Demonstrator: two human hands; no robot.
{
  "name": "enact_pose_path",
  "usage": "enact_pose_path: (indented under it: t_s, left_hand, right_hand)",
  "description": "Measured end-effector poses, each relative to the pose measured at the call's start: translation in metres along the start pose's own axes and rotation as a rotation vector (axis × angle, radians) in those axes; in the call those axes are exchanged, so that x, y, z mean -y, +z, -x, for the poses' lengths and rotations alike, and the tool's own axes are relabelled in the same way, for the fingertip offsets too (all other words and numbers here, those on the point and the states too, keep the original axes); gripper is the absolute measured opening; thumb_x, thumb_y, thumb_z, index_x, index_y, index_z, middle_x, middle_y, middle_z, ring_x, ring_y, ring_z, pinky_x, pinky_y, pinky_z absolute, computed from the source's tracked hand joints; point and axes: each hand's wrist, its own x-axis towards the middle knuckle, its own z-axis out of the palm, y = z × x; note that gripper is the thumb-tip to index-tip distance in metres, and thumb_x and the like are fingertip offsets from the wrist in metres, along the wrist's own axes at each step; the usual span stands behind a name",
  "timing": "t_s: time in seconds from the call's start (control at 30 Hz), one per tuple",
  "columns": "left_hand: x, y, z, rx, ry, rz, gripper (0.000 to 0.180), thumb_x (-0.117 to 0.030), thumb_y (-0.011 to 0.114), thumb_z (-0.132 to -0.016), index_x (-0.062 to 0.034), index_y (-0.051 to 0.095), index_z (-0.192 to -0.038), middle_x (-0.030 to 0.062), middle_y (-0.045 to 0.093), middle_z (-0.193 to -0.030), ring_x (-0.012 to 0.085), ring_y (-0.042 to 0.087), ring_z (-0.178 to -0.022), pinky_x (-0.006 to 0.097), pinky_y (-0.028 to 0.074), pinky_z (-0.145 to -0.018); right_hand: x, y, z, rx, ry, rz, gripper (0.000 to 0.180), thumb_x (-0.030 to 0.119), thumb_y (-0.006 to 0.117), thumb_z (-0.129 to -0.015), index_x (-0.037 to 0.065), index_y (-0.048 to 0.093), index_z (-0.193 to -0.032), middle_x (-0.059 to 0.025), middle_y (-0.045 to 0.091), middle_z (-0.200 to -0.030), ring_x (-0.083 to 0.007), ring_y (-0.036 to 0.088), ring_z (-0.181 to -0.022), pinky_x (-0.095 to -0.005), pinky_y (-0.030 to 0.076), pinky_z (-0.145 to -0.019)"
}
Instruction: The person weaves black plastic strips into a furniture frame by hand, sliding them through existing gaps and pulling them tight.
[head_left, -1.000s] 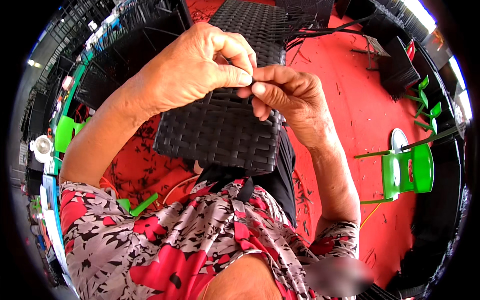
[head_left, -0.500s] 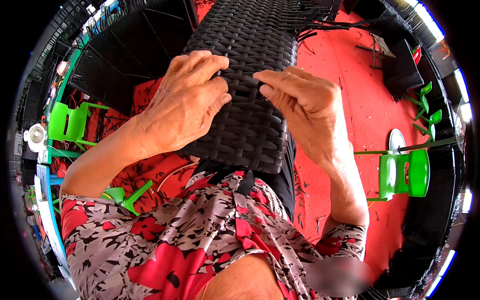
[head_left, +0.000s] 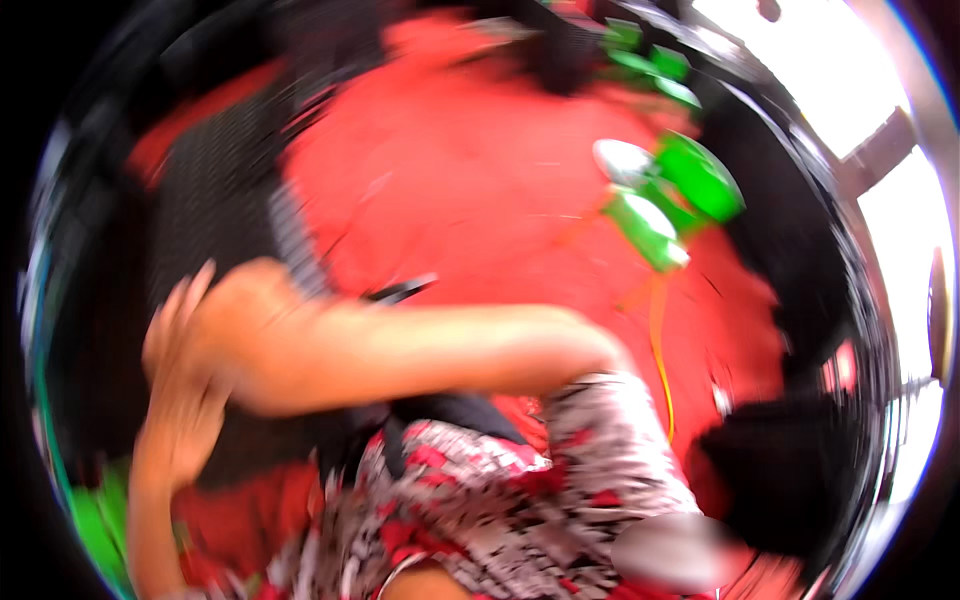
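Observation:
Motion blurs the whole view. The dark woven rattan piece [head_left: 215, 190] stretches up the left side in front of me. My left hand [head_left: 180, 425] is at its near part, with fingers that look stretched out and apart. Across from the right comes my right forearm, and my right hand [head_left: 245, 325] overlaps the left one over the weave. The right fingers are smeared and partly hidden, so whether they hold a strand cannot be made out. Just beyond the right forearm, a dark thin object with a pale end [head_left: 403, 289] shows against the red floor.
Red floor [head_left: 450, 190] spreads to the right of the woven piece. Green chairs [head_left: 690, 185] stand at the upper right, near a round pale object [head_left: 622, 161]. A yellow cord [head_left: 658, 350] runs over the floor. Another green item [head_left: 100, 520] is at the lower left.
The view has swung to the right, so the woven piece now lies at the left. My hands, apart over the weave before, now overlap, with my right arm reaching across leftward.

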Motion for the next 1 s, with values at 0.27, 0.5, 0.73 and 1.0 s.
enact_pose_path:
  t_s: [0.27, 0.5, 0.73, 1.0]
  left_hand:
    - [0.088, 0.050, 0.028, 0.054, -0.039, -0.170, 0.064, -0.046, 0.041, -0.093, -0.0023, 0.034, -0.139, 0.0196, 0.027, -0.148, 0.0371, 0.028, -0.134, 0.049, 0.021, -0.106]
    - [0.094, 0.068, 0.031, -0.208, 0.149, 0.038, 0.047, -0.009, 0.059, -0.082, 0.0019, 0.047, -0.127, 0.0190, 0.051, -0.119, 0.0281, 0.052, -0.109, 0.038, 0.043, -0.091]
    - [0.063, 0.047, 0.031, -0.273, 0.209, -0.151, 0.043, -0.007, 0.064, -0.083, 0.0035, 0.051, -0.123, 0.0214, 0.052, -0.120, 0.0302, 0.055, -0.106, 0.040, 0.047, -0.089]
    - [0.051, 0.030, 0.034, -0.173, -0.186, 0.742, 0.043, -0.015, 0.063, -0.086, 0.0039, 0.052, -0.123, 0.0236, 0.054, -0.121, 0.0333, 0.055, -0.109, 0.041, 0.046, -0.091]
  right_hand:
    - [0.004, 0.074, -0.015, 0.108, 0.199, 0.019, 0.020, 0.024, 0.066, -0.066, 0.006, 0.069, -0.074, -0.0120, 0.069, -0.079, -0.0258, 0.067, -0.074, -0.0370, 0.051, -0.058]
    - [0.001, 0.090, -0.021, 0.165, 0.267, 0.017, 0.025, 0.027, 0.066, -0.065, 0.006, 0.068, -0.078, -0.0118, 0.068, -0.084, -0.0265, 0.067, -0.075, -0.0370, 0.052, -0.058]
    - [-0.001, 0.118, -0.029, 0.031, 0.201, 0.177, 0.031, 0.032, 0.070, -0.060, 0.009, 0.067, -0.081, -0.0099, 0.067, -0.091, -0.0261, 0.067, -0.074, -0.0374, 0.052, -0.053]
    - [0.030, 0.092, -0.010, -0.127, 0.325, -0.025, 0.038, 0.026, 0.070, -0.055, 0.004, 0.066, -0.087, -0.0116, 0.067, -0.089, -0.0312, 0.068, -0.075, -0.0376, 0.056, -0.059]
